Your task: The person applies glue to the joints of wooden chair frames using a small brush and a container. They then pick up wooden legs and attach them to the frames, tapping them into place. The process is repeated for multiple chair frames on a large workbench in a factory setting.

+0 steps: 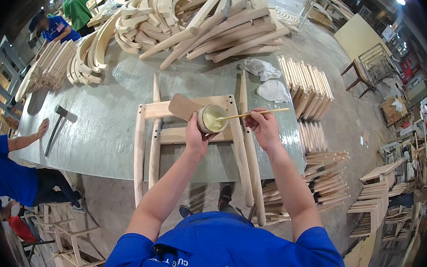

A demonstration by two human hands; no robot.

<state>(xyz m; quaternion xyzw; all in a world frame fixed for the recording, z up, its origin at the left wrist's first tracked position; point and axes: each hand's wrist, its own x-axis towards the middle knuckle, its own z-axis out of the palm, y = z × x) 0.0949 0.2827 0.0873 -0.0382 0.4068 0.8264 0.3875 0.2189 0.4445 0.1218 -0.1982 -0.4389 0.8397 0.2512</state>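
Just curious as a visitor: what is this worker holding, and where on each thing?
Left hand holds a small glue pot by its side; right hand pinches a thin stick near its middle.

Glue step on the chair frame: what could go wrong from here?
1. The left hand holds the glue cup tilted above the chair frame; glue could spill onto faces that should stay clean.
2. The stick in the right hand may drip on its way from cup to joint.
3. The frame overhangs the table edge toward the person; leaning on it might tip it.
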